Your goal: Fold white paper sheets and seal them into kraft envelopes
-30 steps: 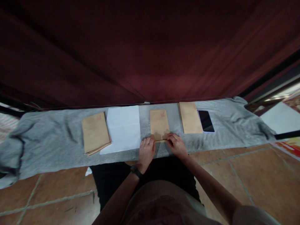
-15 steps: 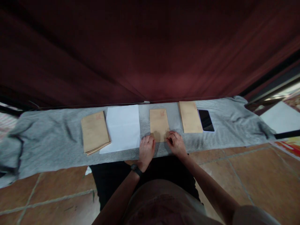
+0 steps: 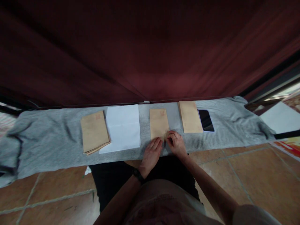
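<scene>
A brown envelope (image 3: 159,122) lies flat on the grey cloth (image 3: 51,137) right in front of me. Fingers stretched out, my left hand (image 3: 151,155) rests flat on the envelope's near edge. My right hand (image 3: 176,143) sits at the envelope's near right corner with its fingers curled in a pinch on that corner. The envelope's near end is hidden under both hands.
A stack of brown envelopes (image 3: 94,132) and a white sheet (image 3: 122,129) lie to the left. Another brown envelope (image 3: 189,117) and a black phone (image 3: 205,120) lie to the right. A dark red curtain (image 3: 150,50) hangs behind; tiled floor (image 3: 246,175) lies in front.
My left hand has slid right along the envelope's near edge, closer to my right hand, with its fingers now extended. My right hand has stayed at the corner.
</scene>
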Demonstrator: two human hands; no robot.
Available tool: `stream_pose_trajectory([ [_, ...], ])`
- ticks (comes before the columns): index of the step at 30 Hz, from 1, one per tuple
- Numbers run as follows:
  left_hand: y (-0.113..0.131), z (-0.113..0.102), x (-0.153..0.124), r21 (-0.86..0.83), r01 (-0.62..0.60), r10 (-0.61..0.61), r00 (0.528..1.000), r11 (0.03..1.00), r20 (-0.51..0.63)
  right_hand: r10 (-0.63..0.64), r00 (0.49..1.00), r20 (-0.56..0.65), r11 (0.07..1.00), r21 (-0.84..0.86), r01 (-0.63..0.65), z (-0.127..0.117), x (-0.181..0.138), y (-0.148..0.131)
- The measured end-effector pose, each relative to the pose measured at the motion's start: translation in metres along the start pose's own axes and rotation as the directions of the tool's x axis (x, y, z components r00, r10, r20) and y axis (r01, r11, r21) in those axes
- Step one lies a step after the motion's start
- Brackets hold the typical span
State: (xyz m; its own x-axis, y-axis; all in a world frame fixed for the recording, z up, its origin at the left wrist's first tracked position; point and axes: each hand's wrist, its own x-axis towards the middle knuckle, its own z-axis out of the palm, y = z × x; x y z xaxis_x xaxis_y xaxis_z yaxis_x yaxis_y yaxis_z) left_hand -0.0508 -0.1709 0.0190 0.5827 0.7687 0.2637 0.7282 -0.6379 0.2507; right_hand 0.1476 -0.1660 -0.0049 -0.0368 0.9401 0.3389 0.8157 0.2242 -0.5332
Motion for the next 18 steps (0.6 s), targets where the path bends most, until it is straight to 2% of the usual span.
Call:
stream_pose_trajectory([
  [5,0.012,0.003,-0.007,0.033,0.008,-0.009,1.000,0.999,0.025,0.009,1.000,-0.001,1.000,0.011,-0.009,-0.001,0.000,-0.007],
  [10,0.007,0.013,-0.010,0.081,0.005,-0.012,0.997,0.997,0.076,-0.088,0.992,0.089,0.995,0.059,0.083,0.006,-0.011,-0.044],
  [13,0.005,0.017,-0.013,0.112,0.002,-0.013,0.996,0.994,0.089,-0.115,0.982,0.148,0.993,0.010,0.115,0.010,-0.021,-0.060],
  [18,0.008,0.010,-0.011,0.073,0.003,-0.009,0.997,0.997,0.083,-0.128,0.980,0.155,0.986,-0.082,0.141,0.004,-0.033,-0.049],
])
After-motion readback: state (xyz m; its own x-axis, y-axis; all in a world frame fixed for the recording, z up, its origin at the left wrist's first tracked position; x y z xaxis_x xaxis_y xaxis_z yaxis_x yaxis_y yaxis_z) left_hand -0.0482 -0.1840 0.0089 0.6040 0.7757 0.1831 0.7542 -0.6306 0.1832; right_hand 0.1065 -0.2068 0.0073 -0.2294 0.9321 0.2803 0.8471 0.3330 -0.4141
